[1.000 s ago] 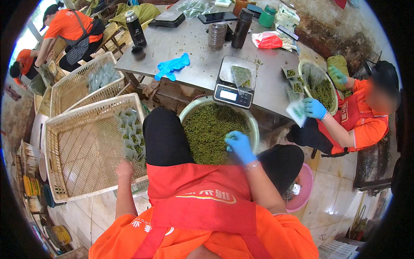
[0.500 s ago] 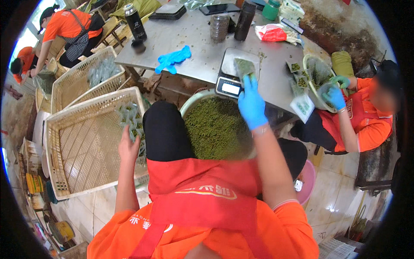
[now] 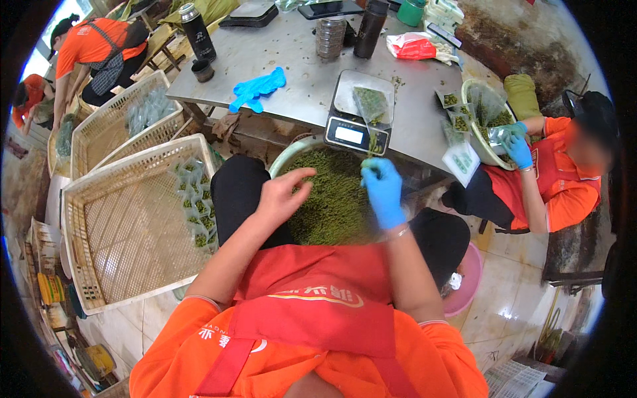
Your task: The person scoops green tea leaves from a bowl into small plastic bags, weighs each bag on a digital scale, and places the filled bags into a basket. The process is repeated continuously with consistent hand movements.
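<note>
A pale green tub [image 3: 282,158] between my knees holds many small green berries [image 3: 325,199], like peppercorns. My bare left hand [image 3: 284,199] hovers over its left side, thumb and forefinger apart, with nothing in it. At the tub's right rim, my blue-gloved right hand [image 3: 383,192] has its fingertips pinched together. A few green bits [image 3: 373,142] show just above those fingertips; what the pinch holds is too small to make out. Beyond, a clear bag of green berries [image 3: 371,103] lies on the digital scale [image 3: 348,134] at the table's near edge.
The metal table [image 3: 279,50] bears a blue glove [image 3: 257,89], a black flask [image 3: 197,32], a dark bottle [image 3: 371,30] and a clear jar [image 3: 330,38]. Filled bags [image 3: 199,205] line a plastic crate [image 3: 99,302] at left. A co-worker [image 3: 564,172] handles bags at right; a pink basin [image 3: 468,282] stands below.
My left hand has left the bags in the crate and moved right, over the tub. My right hand has drawn back from the bag on the scale, its fingers now pinched.
</note>
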Motion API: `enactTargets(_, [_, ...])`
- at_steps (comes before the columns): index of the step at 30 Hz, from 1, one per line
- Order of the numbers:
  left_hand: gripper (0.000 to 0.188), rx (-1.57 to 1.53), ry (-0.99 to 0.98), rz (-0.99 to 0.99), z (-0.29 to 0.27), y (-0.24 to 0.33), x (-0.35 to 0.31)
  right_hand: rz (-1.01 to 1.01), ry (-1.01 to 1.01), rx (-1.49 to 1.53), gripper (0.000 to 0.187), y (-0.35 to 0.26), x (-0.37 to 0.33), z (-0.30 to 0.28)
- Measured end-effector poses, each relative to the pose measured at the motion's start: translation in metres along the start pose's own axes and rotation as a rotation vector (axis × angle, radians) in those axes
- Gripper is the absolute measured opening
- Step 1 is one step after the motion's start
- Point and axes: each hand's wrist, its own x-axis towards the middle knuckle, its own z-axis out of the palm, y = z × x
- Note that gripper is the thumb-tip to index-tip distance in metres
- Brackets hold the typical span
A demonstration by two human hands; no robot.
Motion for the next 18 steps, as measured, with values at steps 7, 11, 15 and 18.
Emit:
enactTargets(7, [0.038, -0.696, -0.345, -0.283, 0.060, -0.025, 0.003, 0.217, -0.240, 0.476, 0.013, -0.020, -0.024, 0.017])
enactTargets(11, [0.024, -0.791, -0.460, -0.469, 0.043, -0.023, 0.001, 0.274, -0.181, 0.443, 0.015, -0.012, -0.023, 0.014])
enactTargets(15, [0.023, -0.790, -0.499, -0.476, 0.041, -0.009, 0.005, 0.279, -0.189, 0.416, 0.015, -0.007, -0.032, 0.016])
enactTargets(18, [0.019, -0.787, -0.511, -0.503, 0.040, -0.003, 0.004, 0.284, -0.188, 0.381, 0.014, -0.008, -0.035, 0.010])
